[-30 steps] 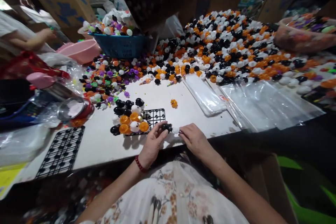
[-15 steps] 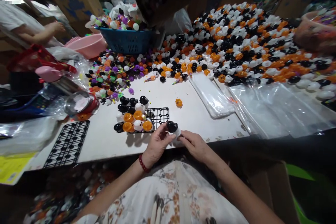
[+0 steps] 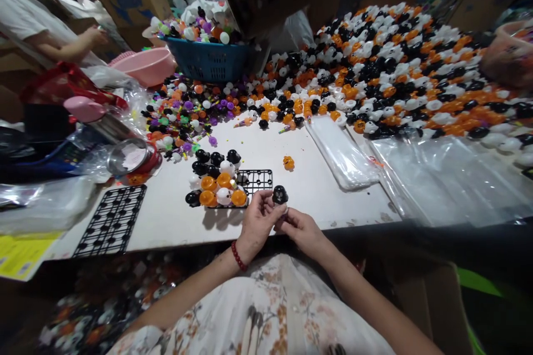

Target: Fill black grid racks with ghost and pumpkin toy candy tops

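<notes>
- Black head (image 3: 280,195) sits upright over the table's (image 3: 320,205) near edge, near the loaded grid (image 3: 259,179).
- Left hand (image 3: 257,224) pinches its lower part; right hand (image 3: 303,233) curls just beside, its grip hidden.
- Steady, low support with light pressure should prevent tilting.

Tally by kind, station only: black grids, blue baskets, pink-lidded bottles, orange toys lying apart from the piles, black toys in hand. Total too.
Black grids: 2
Blue basket: 1
Pink-lidded bottle: 1
Lone orange toy: 1
Black toy in left hand: 1
Total: 6
</notes>
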### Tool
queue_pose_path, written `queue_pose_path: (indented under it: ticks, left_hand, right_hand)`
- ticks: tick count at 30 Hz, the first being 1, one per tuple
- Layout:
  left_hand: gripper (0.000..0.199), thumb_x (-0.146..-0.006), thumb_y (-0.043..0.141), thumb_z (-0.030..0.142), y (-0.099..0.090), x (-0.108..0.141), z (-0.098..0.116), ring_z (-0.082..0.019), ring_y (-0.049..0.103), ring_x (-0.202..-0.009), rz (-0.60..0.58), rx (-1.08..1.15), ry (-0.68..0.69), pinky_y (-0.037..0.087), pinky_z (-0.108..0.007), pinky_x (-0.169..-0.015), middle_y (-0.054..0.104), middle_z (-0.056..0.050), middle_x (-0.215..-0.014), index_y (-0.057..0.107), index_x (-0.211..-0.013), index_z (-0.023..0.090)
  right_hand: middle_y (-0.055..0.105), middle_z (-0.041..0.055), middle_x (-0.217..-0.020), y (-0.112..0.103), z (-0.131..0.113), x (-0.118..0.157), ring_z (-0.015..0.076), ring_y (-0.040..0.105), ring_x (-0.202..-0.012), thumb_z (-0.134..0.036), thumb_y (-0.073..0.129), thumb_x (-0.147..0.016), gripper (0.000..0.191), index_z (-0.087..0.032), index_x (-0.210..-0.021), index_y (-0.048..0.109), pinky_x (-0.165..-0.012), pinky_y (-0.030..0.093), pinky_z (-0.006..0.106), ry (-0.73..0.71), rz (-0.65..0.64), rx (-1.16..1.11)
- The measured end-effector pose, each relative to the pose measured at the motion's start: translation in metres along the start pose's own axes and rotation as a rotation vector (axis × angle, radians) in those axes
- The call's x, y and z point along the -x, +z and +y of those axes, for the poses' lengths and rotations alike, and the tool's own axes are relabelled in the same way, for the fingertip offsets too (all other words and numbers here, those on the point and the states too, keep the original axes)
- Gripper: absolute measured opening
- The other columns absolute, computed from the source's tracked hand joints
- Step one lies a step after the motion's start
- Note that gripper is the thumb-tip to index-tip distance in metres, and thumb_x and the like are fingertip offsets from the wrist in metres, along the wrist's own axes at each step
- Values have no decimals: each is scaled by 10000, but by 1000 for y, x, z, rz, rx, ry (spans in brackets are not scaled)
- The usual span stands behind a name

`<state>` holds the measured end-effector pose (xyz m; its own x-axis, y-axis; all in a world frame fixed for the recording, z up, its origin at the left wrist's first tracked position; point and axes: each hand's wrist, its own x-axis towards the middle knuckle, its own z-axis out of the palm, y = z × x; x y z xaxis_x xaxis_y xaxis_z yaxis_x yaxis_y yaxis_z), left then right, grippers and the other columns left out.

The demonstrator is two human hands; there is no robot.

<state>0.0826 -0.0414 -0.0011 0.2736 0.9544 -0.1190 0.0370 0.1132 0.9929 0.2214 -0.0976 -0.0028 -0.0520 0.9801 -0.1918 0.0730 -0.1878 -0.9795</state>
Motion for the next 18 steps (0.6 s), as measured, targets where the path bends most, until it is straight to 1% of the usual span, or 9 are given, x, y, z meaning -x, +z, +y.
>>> queue_pose_path:
  ticks: [2, 4, 7, 9, 11, 13, 15, 16, 18]
  left_hand:
    - [416, -785, 746, 453, -2, -1, 1, -113, 510, -717, -63, -10, -1, 440, -230, -657, 547, 12, -833, 588, -1073, 197]
    - [323, -809, 714, 467, -3, -1, 1, -111, 473, -694, -98, -44, 9, 413, -227, -629, 516, 15, -792, 614, -936, 187]
    - [324, -821, 701, 461, -4, 0, 0, -108, 440, -678, -90, -101, 21, 382, -223, -604, 479, 19, -748, 552, -755, 180]
    - [331, -827, 695, 464, -4, 2, 0, -109, 449, -674, -79, -104, 11, 383, -226, -606, 488, 20, -741, 538, -752, 183]
    - [314, -830, 690, 474, -6, 5, 4, -114, 477, -676, -80, -98, -10, 398, -233, -615, 524, 16, -756, 571, -808, 184]
    - [310, -818, 705, 464, -15, 11, 14, -126, 515, -694, -108, -142, -31, 422, -245, -629, 581, 1, -805, 630, -935, 187]
    - [347, -810, 722, 431, -30, 19, 33, -145, 559, -727, -179, -272, -39, 446, -259, -644, 641, -23, -877, 669, -1063, 200]
    - [339, -821, 716, 413, -40, 24, 45, -158, 582, -749, -228, -361, -31, 458, -265, -653, 665, -35, -910, 686, -1090, 209]
    - [243, -876, 664, 380, -61, 32, 70, -184, 630, -841, -317, -507, 43, 491, -282, -720, 700, -57, -976, 721, -1046, 217]
  right_hand:
    - [684, 27, -906, -1, 3, -1, 191, 627, -896, -396, 588, -882, 254, -181, -999, 658, -824, 509, 318, -4, -45, -74]
    - [684, 20, -895, -2, 5, -2, 186, 625, -887, -381, 581, -887, 235, -178, -965, 668, -832, 504, 316, 0, -56, -66]
    - [654, 0, -813, -2, 4, -1, 166, 592, -800, -375, 578, -881, 213, -177, -885, 657, -750, 489, 284, 6, -43, 30]
    - [613, -19, -745, -2, 1, -2, 144, 544, -713, -370, 605, -858, 196, -177, -855, 641, -665, 457, 259, 13, -11, 104]
    - [569, -33, -691, -2, -4, -4, 125, 490, -644, -361, 614, -847, 188, -175, -815, 622, -602, 413, 245, 26, 24, 151]
    - [581, -23, -713, -4, -9, -8, 125, 486, -645, -364, 603, -854, 198, -172, -814, 626, -600, 406, 250, 18, 49, 163]
    - [625, 8, -793, -6, -14, -16, 145, 529, -710, -383, 604, -857, 220, -167, -850, 645, -648, 435, 270, -17, 74, 167]
    - [641, 21, -827, -7, -15, -22, 158, 550, -746, -391, 613, -852, 230, -165, -876, 654, -676, 450, 283, -31, 87, 167]
    - [663, 35, -845, -5, -16, -37, 177, 581, -781, -402, 635, -838, 249, -162, -900, 661, -718, 471, 309, -42, 103, 146]
